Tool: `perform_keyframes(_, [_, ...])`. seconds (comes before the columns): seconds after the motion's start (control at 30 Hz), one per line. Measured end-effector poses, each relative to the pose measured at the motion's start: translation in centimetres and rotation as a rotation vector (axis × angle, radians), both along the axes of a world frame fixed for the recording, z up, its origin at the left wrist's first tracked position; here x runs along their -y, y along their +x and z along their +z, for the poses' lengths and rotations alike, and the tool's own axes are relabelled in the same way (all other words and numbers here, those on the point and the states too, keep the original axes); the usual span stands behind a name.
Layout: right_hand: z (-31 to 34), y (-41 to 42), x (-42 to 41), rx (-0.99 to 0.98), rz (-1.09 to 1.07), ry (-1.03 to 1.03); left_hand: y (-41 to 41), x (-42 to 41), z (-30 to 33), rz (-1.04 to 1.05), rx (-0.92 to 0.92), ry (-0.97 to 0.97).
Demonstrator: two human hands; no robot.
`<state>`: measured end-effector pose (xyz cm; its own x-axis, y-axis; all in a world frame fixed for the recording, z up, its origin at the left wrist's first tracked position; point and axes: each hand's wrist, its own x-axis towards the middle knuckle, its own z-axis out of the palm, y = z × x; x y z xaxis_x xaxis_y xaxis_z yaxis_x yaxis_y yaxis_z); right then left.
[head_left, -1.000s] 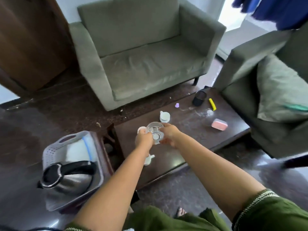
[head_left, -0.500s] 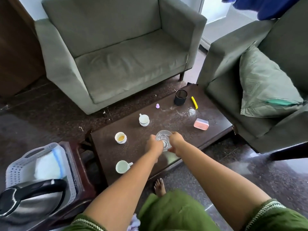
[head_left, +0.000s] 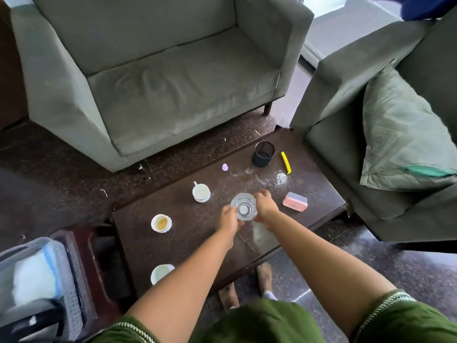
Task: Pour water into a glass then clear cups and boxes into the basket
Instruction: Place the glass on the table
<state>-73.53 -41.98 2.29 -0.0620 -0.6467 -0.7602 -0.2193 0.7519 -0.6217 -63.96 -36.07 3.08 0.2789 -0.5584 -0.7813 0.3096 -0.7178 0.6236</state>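
Observation:
A clear glass (head_left: 244,207) stands near the middle of the dark wooden table (head_left: 197,238). My left hand (head_left: 228,220) grips its left side and my right hand (head_left: 265,204) grips its right side. Three white cups are on the table: one (head_left: 200,191) behind the glass, one with yellowish liquid (head_left: 161,223) to the left, one (head_left: 161,273) at the front edge, partly hidden by my left arm. A pink box (head_left: 295,202) lies to the right. The white basket (head_left: 39,280) stands at lower left. A kettle handle (head_left: 29,320) shows in front of it.
A black mesh cup (head_left: 263,154), a yellow marker (head_left: 286,162), a small purple thing (head_left: 224,167) and a second clear glass (head_left: 279,178) sit at the table's far end. Green sofas stand behind and to the right. My feet (head_left: 247,285) are at the table's front edge.
The view has shifted right and down, so the basket and kettle have slid to the lower left edge. Both hands have kept hold of the glass over the table.

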Motion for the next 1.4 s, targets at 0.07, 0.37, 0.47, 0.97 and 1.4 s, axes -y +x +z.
perform_keyframes(0.07, [-0.7, 0.2, 1.5, 0.013, 0.012, 0.004, 0.2, 1.3, -0.2, 0.088, -0.05, -0.002])
perform_keyframes(0.37, [-6.8, 1.2, 7.0, -0.11, 0.324, 0.055, 1.5, 6.5, -5.9, 0.134, -0.077, 0.143])
perform_keyframes(0.47, [-9.5, 1.7, 8.3, -0.139, 0.401, 0.076, 2.2, 7.4, -8.0, 0.187, -0.123, 0.177])
perform_keyframes(0.97, [-12.5, 3.9, 9.6, -0.186, 0.44, 0.15, 3.6, 7.7, -13.2, 0.248, -0.226, 0.155])
perform_keyframes(1.4, [-11.0, 4.6, 9.0, -0.327, 0.581, 0.183, 2.9, 7.2, -11.8, -0.023, 0.171, 0.165])
